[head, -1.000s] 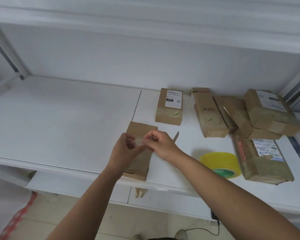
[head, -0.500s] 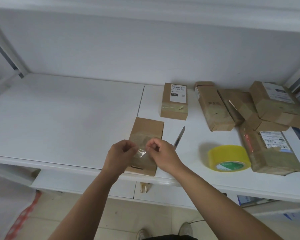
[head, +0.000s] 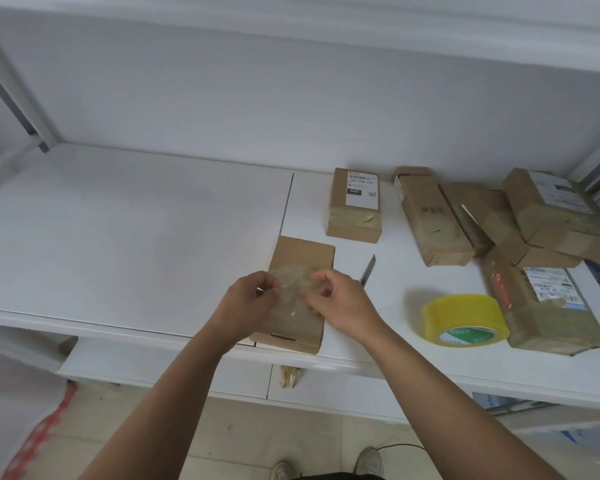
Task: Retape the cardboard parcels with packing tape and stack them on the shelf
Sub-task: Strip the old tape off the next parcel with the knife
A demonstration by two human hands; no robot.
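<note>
At the shelf's front edge, the left hand and right hand pinch a crumpled strip of clear tape above a flat parcel. A knife blade lies at two o'clock, the yellow tape roll at three, and piled parcels beyond.

Bare forearms without sleeves end in two hands; light-coloured shoes show below.

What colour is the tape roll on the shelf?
Yellow, with a green and white label inside its core; the tape roll shows clearly in the head view.
</note>
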